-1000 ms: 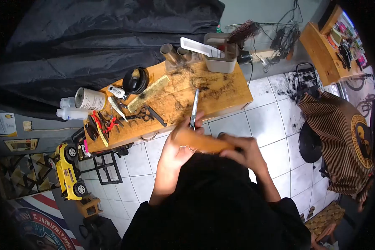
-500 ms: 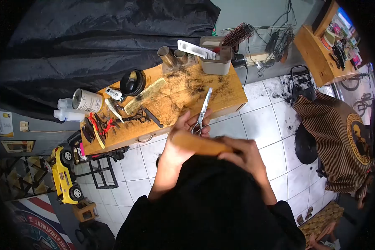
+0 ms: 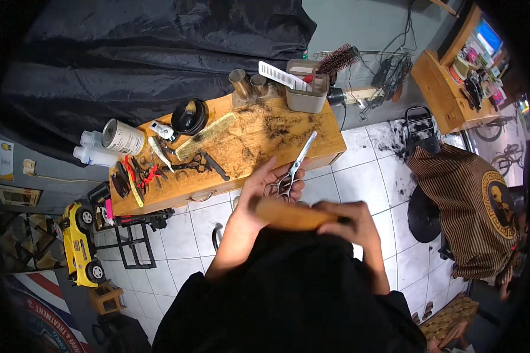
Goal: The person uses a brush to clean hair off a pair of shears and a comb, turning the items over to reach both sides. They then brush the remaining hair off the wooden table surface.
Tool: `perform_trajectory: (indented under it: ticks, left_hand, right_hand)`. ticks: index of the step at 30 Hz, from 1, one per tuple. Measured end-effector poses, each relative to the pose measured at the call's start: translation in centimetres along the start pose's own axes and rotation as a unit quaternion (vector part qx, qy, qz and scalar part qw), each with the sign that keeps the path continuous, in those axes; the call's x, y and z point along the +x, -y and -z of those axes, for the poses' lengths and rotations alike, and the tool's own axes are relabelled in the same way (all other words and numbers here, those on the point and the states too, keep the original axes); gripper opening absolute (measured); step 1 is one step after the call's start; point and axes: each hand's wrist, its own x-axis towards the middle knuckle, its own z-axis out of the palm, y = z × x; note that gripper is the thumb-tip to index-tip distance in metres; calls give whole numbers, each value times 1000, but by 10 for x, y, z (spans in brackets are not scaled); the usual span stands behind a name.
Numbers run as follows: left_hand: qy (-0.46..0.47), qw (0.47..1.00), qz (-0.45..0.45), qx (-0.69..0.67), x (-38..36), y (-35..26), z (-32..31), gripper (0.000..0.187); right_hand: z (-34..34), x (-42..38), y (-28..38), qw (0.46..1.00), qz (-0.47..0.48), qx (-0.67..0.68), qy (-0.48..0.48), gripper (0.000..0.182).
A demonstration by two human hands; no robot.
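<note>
A pair of thinning scissors [image 3: 301,157] rests in my left hand [image 3: 252,191], its toothed blade pointing up and away over the counter's front edge. The fingers curl around its handles, palm turned up. My right hand [image 3: 358,221] grips the end of a brush with an orange-brown wooden body [image 3: 294,216]. Motion blurs the brush, and its bristles cannot be made out. Its far end lies against or just over the base of my left palm.
Loose hair covers the wooden counter [image 3: 259,135], which also bears a clear yellowish comb [image 3: 206,136], black-handled scissors [image 3: 197,165], a straight razor [image 3: 159,153], a black bowl [image 3: 188,120] and a grey bin [image 3: 306,101]. A person under a striped cape [image 3: 459,200] sits at right.
The brush has shifted slightly down and right with my right hand. The scissors in my left hand have tilted further right. The whole view has turned a little.
</note>
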Motion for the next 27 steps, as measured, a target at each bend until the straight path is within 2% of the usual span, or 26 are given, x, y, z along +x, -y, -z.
perform_trajectory:
  ticks: [3, 4, 6, 9, 10, 12, 14, 16, 18, 20, 21, 22, 24, 26, 27]
  left_hand:
    - [-31, 995, -39, 89, -3, 2, 4, 54]
    - [-27, 995, -40, 90, -2, 1, 7, 54]
    - [67, 997, 17, 46, -4, -3, 14, 53]
    - [46, 998, -1, 51, -3, -5, 12, 53]
    - [27, 998, -13, 55, -3, -5, 13, 53]
    - [22, 999, -5, 48, -2, -7, 17, 54]
    - [31, 998, 9, 48, -5, -10, 19, 56]
    - [20, 997, -25, 65, -12, -6, 13, 56]
    - [-1, 993, -40, 111, -21, -8, 9, 56]
    - [-23, 986, -58, 157, -25, -14, 14, 56]
    - [18, 987, -40, 152, -25, -17, 22, 53]
    - [59, 987, -22, 148, -24, -18, 26, 50]
    - [54, 989, -25, 134, -21, -18, 25, 53]
    - [46, 991, -27, 119, -17, -14, 16, 57]
    - [-22, 989, -84, 116, -15, -8, 0, 57]
  right_hand:
    - [5, 9, -17, 970, -94, 43, -222, 43]
    - [6, 14, -26, 942, -84, -18, -323, 40]
    - [17, 19, -16, 906, -134, -98, -389, 39]
    - [11, 13, -6, 928, -129, -41, -348, 39]
    - [3, 9, -7, 951, -97, 9, -293, 39]
    - [-8, 7, 1, 991, 32, -6, -126, 41]
    - [-10, 12, 20, 1000, 11, 2, 2, 44]
    - [-9, 21, 2, 1000, 11, -14, -23, 43]
    - [1, 29, -23, 992, 7, 25, -125, 41]
    - [12, 38, -21, 965, -72, -23, -249, 38]
    - [10, 47, -18, 941, -34, -9, -336, 35]
    - [18, 46, -8, 935, -95, -52, -338, 32]
    - [15, 41, -14, 932, -102, -31, -346, 31]
    - [-1, 30, -2, 958, -108, 32, -263, 33]
    - [-7, 26, -5, 982, -42, 39, -178, 34]
